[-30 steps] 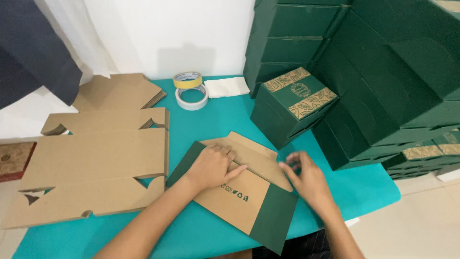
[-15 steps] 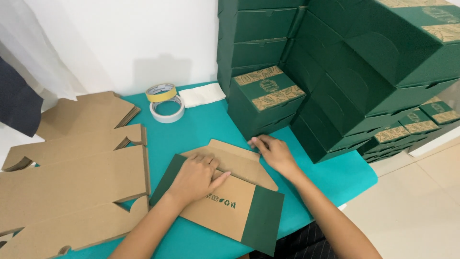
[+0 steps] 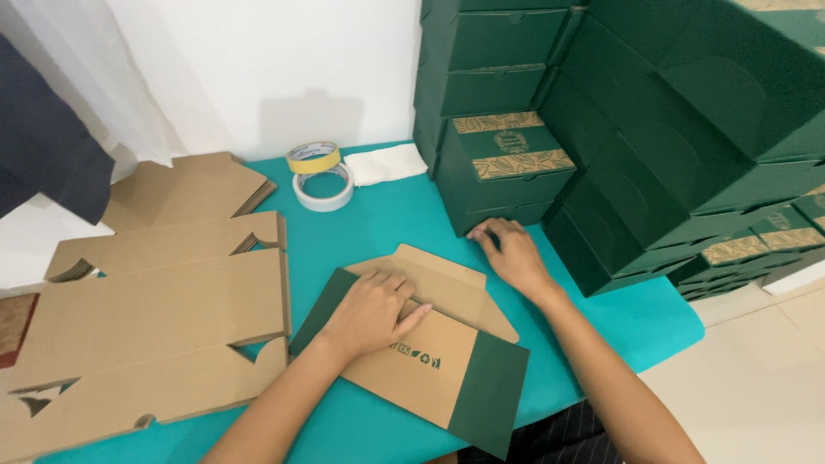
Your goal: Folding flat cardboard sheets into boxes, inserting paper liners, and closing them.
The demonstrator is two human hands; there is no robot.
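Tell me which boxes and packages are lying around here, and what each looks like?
Flat box blank, under left hand: brown inside, green flaps.
Assembled green box, by right hand: gold leafy bands.
Green box stack, right.
Brown flat blanks, left.

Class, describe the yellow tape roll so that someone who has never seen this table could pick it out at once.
Start at the teal table and look to its far edge by the white wall. Two tape rolls sit there, left of a folded white cloth. The yellow roll leans on top of the wider white roll; its colour and its tilted, upper position set it apart.
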